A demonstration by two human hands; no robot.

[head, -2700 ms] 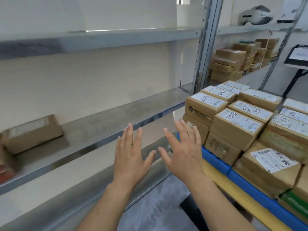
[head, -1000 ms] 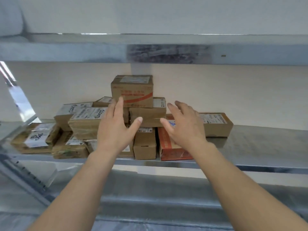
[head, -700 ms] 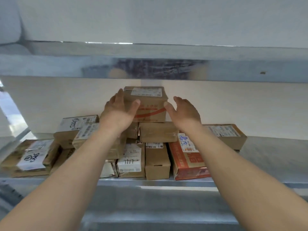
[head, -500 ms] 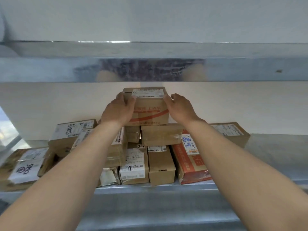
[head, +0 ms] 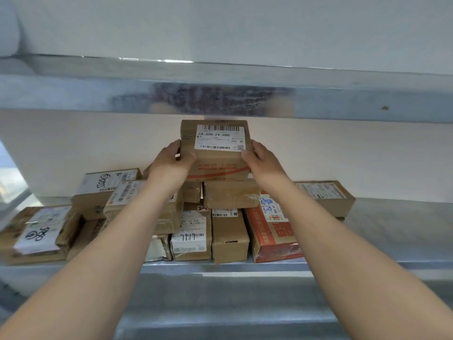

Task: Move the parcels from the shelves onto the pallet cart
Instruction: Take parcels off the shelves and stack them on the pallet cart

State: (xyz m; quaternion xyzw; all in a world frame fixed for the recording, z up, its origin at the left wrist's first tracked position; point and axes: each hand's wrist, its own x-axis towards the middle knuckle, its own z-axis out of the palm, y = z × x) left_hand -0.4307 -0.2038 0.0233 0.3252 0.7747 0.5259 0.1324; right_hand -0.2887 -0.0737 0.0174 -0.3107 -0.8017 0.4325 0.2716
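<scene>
Steel shelf | top parcel — left hand, right hand fingers grasping its sides

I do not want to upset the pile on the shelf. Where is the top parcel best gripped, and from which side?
Grip the top parcel by its left and right faces, from the front. Both stand free above the lower parcels; the left hand and right hand hold it so. The upper shelf sits close above, so reaching over the top looks cramped.
</scene>
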